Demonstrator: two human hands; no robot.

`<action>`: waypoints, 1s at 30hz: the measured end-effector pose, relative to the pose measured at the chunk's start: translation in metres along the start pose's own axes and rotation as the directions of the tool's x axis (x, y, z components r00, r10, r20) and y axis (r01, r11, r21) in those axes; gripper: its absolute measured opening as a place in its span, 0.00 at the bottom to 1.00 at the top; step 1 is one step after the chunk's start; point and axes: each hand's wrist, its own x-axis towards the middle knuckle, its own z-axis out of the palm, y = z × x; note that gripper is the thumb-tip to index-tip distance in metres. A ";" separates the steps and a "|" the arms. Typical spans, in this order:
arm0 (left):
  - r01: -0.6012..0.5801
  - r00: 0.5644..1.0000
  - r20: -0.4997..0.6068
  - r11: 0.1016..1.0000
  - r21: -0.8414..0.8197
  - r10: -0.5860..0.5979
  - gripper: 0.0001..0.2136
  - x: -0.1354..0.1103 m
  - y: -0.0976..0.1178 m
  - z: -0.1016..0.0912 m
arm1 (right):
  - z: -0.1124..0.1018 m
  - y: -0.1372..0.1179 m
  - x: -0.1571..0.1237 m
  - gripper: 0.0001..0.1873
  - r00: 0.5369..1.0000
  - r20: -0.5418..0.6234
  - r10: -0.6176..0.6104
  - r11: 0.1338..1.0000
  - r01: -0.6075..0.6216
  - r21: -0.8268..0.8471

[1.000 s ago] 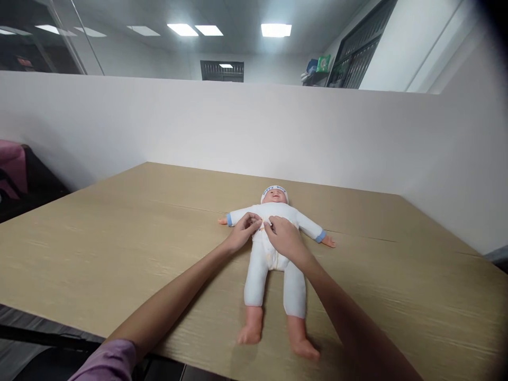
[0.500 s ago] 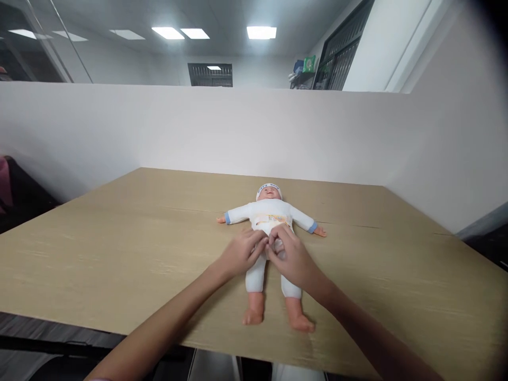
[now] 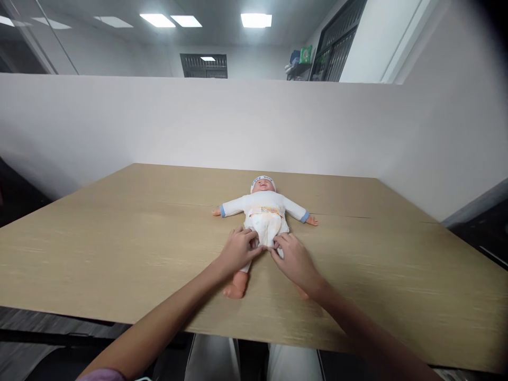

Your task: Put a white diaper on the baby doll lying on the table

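A baby doll lies on its back on the table, head at the far side, arms spread wide. It wears a white top with blue cuffs, white bottoms and a printed headband. Over its belly and between its legs is a white diaper with an orange print along the upper edge. At the crotch, my left hand pinches the diaper's edge with curled fingers. Opposite it, my right hand is likewise closed on the diaper's other edge and covers much of the doll's leg on that side. The fingertips nearly meet.
The wide tan table has a thin seam running across it. A white partition wall rises behind its far edge. Dark objects stand at both sides, and my legs show below the near edge.
My hands have shifted slightly toward me and outward, showing more of the diaper's front. The doll's legs now lie farther apart. The whole view has shifted a little.
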 end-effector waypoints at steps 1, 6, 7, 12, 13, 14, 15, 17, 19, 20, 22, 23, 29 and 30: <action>-0.003 1.000 -0.002 1.000 -0.013 0.003 0.17 0.001 -0.002 0.002 | 0.001 0.000 -0.001 0.05 1.000 -0.003 -0.004 1.000 0.004 0.000; -0.042 0.999 -0.039 0.995 -0.095 0.039 0.12 -0.002 -0.009 0.005 | 0.002 0.000 -0.008 0.01 0.999 -0.028 0.026 0.998 -0.024 0.055; -0.054 0.998 -0.050 0.993 -0.108 0.049 0.11 -0.003 -0.010 0.005 | 0.002 -0.001 -0.010 0.03 0.999 -0.031 0.032 0.997 -0.030 0.071; -0.099 0.993 -0.085 0.984 -0.148 0.087 0.09 -0.004 -0.009 0.001 | 0.002 -0.005 -0.012 0.07 0.998 -0.056 0.037 0.992 -0.030 0.121; -0.106 0.993 -0.076 0.983 -0.149 0.096 0.10 -0.003 -0.009 0.000 | 0.003 -0.006 -0.012 0.07 0.998 -0.054 0.038 0.991 -0.030 0.130; -0.114 0.992 -0.062 0.982 -0.149 0.106 0.10 -0.002 -0.009 -0.001 | 0.003 -0.006 -0.012 0.07 0.998 -0.046 0.040 0.990 -0.034 0.138; -0.122 0.992 -0.043 0.981 -0.151 0.116 0.10 -0.001 -0.010 -0.001 | 0.004 -0.006 -0.012 0.06 0.998 -0.039 0.046 0.989 -0.039 0.145; -0.131 0.991 -0.013 0.977 -0.169 0.131 0.11 0.000 -0.011 -0.002 | 0.006 -0.005 -0.011 0.06 0.997 -0.040 0.061 0.986 -0.054 0.157; -0.124 0.992 0.002 0.972 -0.201 0.127 0.11 0.001 -0.012 0.000 | 0.008 -0.004 -0.010 0.08 0.994 -0.060 0.093 0.982 -0.082 0.171; -0.108 0.994 -0.001 0.969 -0.221 0.110 0.11 0.001 -0.013 0.001 | 0.010 -0.003 -0.009 0.10 0.990 -0.074 0.118 0.978 -0.103 0.180; -0.056 0.998 -0.025 0.964 -0.260 0.051 0.09 0.002 -0.015 0.003 | 0.012 0.000 -0.007 0.13 0.980 -0.093 0.176 0.968 -0.155 0.200; -0.031 0.999 -0.038 0.959 -0.282 0.021 0.09 0.002 -0.015 0.004 | 0.013 0.002 -0.006 0.14 0.974 -0.098 0.204 0.960 -0.180 0.214; 0.028 0.998 -0.031 0.889 -0.456 -0.047 0.12 0.004 -0.019 0.006 | 0.000 0.013 0.003 0.18 0.933 -0.018 0.360 0.849 -0.320 0.421; 0.043 0.998 -0.020 0.872 -0.487 -0.061 0.13 0.004 -0.020 0.006 | -0.005 0.014 0.003 0.18 0.928 -0.003 0.374 0.841 -0.337 0.424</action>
